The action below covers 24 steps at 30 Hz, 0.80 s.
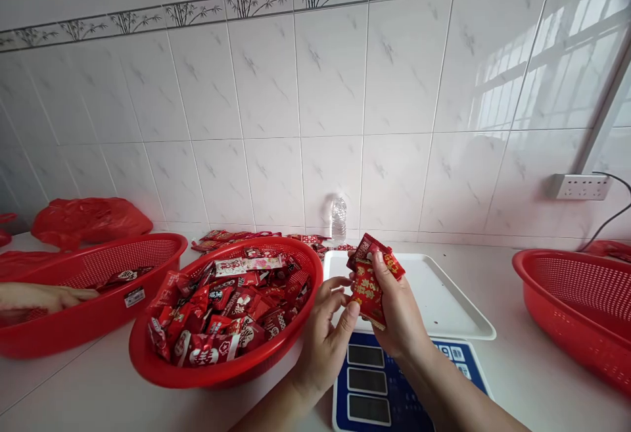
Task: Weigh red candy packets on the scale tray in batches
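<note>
My right hand (401, 307) grips several small red packets (369, 285) with gold print, the thumb lying across their front. A darker red packet (365, 248) sticks up at the top of this bunch. My left hand (325, 330) is at the bunch's lower left, thumb and curled fingertips closed at its edge. Both hands are over a digital scale (367, 379) with a white pan (444, 294). Left of my hands, a red basket (224, 379) is filled with wrapped snacks (236, 304), mostly red, with a few white-and-pink wrappers on top.
Another person's hand (44, 299) reaches into a second red basket (98, 320) at the left. A red plastic bag (91, 218) lies behind it. Against the tiled wall stand a clear bottle (338, 218) and flat red packaging (231, 241). Another red basket (572, 313) sits right, below a power socket (582, 187).
</note>
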Available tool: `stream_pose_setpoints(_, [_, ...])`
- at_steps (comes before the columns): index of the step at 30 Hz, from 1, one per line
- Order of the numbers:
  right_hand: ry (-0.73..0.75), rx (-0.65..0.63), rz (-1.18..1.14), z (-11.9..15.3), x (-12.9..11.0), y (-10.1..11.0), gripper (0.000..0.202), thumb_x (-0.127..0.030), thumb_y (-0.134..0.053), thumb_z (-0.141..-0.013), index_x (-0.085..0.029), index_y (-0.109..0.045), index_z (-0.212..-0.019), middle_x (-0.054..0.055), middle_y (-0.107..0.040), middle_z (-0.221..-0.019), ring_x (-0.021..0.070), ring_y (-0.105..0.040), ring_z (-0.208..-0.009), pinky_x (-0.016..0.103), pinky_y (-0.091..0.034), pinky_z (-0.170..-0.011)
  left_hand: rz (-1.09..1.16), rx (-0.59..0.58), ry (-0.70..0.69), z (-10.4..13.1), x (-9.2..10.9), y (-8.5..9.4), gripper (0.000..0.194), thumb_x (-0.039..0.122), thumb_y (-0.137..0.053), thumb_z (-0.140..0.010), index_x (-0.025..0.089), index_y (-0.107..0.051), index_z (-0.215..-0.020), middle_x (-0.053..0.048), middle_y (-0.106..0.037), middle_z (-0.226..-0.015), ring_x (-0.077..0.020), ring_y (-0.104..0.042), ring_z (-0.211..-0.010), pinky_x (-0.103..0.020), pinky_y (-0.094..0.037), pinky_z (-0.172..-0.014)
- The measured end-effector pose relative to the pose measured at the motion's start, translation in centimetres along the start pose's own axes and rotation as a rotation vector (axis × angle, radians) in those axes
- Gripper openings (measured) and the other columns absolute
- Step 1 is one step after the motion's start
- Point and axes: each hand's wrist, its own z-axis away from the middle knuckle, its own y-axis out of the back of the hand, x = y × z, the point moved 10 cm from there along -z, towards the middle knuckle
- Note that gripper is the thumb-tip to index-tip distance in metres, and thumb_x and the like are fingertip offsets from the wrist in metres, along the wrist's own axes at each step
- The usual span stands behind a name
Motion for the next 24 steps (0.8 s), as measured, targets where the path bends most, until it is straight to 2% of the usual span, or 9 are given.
stream_pose_setpoints(5, [-0.017,-0.015,0.008,0.0,0.4,0.1,0.033,-0.047,-0.066,-0.082,-0.018,-0.063,-0.098,0.003,-0.069,-0.083,0.0148,-0.065,-0.071,0.022,-0.05,-0.057,-0.007,-0.024,-0.016,-0.2,0.5,-0.3,0.017,0.028,-0.049,-0.094,0.023,-0.063,-0.101,-0.006,-0.053,-0.121,-0.0204,-0.049,-0.118,-0.032,-0.042,-0.1])
stream_pose_setpoints(12, [-0.137,0.034,-0.06,-0.7,1.7,1.1,0.037,-0.049,-0.069,-0.078,-0.017,-0.064,-0.096,0.002,-0.069,-0.076,0.0118,-0.061,-0.058,0.02,-0.047,-0.048,-0.069,-0.022,-0.02,-0.2,0.6,-0.3,0.017,0.026,-0.049,-0.094,0.018,-0.061,-0.084,-0.008,-0.054,-0.117,-0.0198,-0.052,-0.111,-0.031,-0.041,-0.098])
stream_pose_setpoints(21, [0.011,0.007,0.044,-0.2,0.0,0.4,0.034,-0.049,-0.065,-0.082,-0.018,-0.065,-0.097,0.005,-0.071,-0.089,0.0161,-0.067,-0.073,0.026,-0.054,-0.063,0.022,-0.037,0.026,-0.3,0.6,-0.4,0.016,0.028,-0.05,-0.094,0.02,-0.064,-0.096,-0.007,-0.054,-0.119,-0.0195,-0.051,-0.113,-0.03,-0.043,-0.097])
stream_pose_setpoints(24, [0.054,-0.011,0.065,0.0,-0.4,0.0,0.033,-0.048,-0.064,-0.083,-0.019,-0.065,-0.1,0.006,-0.071,-0.095,0.017,-0.067,-0.078,0.027,-0.054,-0.067,0.082,-0.026,0.044,-0.4,0.2,-0.3,0.016,0.03,-0.052,-0.093,0.019,-0.064,-0.093,-0.008,-0.054,-0.118,-0.0207,-0.051,-0.114,-0.032,-0.043,-0.098])
